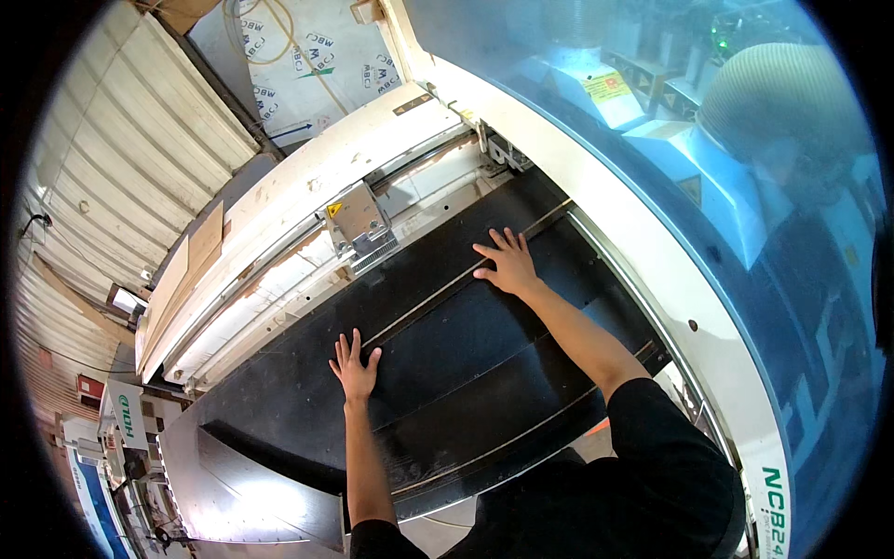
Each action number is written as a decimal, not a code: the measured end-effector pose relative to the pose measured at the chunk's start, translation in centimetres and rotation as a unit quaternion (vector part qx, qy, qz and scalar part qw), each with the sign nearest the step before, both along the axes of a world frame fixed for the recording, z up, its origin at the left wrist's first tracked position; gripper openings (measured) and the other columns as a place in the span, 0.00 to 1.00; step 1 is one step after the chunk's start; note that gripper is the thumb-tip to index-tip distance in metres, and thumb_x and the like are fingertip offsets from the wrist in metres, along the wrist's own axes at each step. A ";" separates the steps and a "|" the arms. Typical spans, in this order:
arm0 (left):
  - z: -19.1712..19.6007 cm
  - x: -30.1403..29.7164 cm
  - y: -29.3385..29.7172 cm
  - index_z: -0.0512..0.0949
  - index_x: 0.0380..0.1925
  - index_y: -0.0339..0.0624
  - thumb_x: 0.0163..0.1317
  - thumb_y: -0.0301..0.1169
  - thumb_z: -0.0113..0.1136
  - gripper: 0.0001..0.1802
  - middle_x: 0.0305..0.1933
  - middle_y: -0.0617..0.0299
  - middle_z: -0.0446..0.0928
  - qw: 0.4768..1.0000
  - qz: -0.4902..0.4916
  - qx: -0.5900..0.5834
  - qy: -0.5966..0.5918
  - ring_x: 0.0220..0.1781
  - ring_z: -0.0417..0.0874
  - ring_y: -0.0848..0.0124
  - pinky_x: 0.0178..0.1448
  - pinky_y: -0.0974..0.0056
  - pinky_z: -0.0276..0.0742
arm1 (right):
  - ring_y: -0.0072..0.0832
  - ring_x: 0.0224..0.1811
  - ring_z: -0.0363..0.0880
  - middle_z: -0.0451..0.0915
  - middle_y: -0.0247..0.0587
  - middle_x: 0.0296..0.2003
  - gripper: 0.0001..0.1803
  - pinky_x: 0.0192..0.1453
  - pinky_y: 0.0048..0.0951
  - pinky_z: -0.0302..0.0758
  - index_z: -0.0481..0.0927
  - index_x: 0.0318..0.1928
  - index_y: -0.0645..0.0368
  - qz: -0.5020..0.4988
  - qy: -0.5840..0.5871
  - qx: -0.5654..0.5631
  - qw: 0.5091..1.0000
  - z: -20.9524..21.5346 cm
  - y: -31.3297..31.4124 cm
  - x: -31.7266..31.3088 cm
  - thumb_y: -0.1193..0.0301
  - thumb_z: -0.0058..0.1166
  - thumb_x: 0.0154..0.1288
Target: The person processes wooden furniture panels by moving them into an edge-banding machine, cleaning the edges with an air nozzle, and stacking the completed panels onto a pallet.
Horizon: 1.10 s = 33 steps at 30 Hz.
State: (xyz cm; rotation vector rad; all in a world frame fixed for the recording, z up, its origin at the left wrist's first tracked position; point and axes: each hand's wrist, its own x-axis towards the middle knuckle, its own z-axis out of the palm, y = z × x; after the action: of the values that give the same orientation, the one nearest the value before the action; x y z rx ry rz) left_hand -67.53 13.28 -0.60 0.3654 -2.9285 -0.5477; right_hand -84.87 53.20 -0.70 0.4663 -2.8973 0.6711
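A person's left hand (354, 365) and right hand (507, 265), both open with fingers spread, press flat on a large black panel (447, 373) lying across the machine bed at the centre of the frame, below a cream guide rail (307, 200) running toward the upper right.

Left hand (355, 365), right hand (507, 265) — flat, fingers spread

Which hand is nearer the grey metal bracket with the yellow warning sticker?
Right. The right hand lies flat on the black panel, beside the bracket; the left hand rests farther down.
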 end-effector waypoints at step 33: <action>-2.3 -9.5 2.9 0.71 0.70 0.41 0.59 0.68 0.62 0.50 0.79 0.51 0.61 0.996 0.035 -0.030 0.074 0.83 0.53 0.51 0.82 0.35 0.41 | 0.68 0.81 0.34 0.42 0.83 0.75 0.66 0.82 0.62 0.34 0.51 0.80 0.44 -0.266 -0.017 0.059 0.962 -3.5 2.7 -5.4 0.20 0.53 0.50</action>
State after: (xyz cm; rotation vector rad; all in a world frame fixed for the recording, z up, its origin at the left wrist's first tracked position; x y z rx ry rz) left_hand -77.02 16.23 -2.91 0.4017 -2.7719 -0.4550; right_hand -90.26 55.92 -4.15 -0.3152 -2.9004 0.4208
